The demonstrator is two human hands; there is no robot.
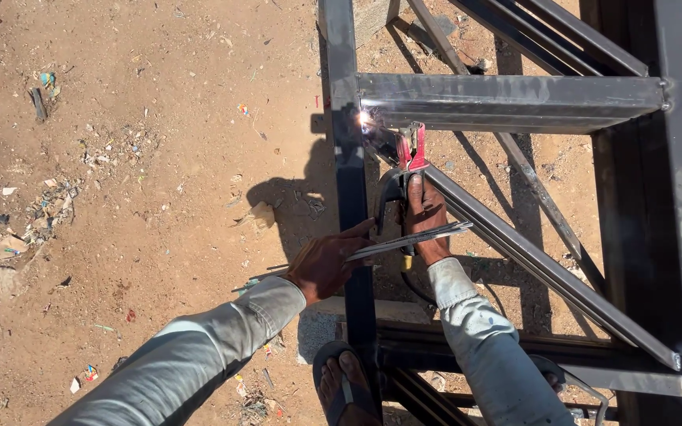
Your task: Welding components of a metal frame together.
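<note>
Gripping a red electrode holder (410,154), right hand (426,221) seemingly welds square steel tubing (507,99).

Frame bars (515,99) rt; dirt (159,197) lt.

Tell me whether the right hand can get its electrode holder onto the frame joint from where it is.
Probably yes: the right hand already has the red electrode holder up by the frame joint, where a bright spark shows, and nothing stands between them.

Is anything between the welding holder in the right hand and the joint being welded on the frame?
Nothing visible. The right hand holds the red welding holder, and its rod runs straight to the bright spark at the frame corner. The left hand holds spare rods lower down, clear of it.
</note>
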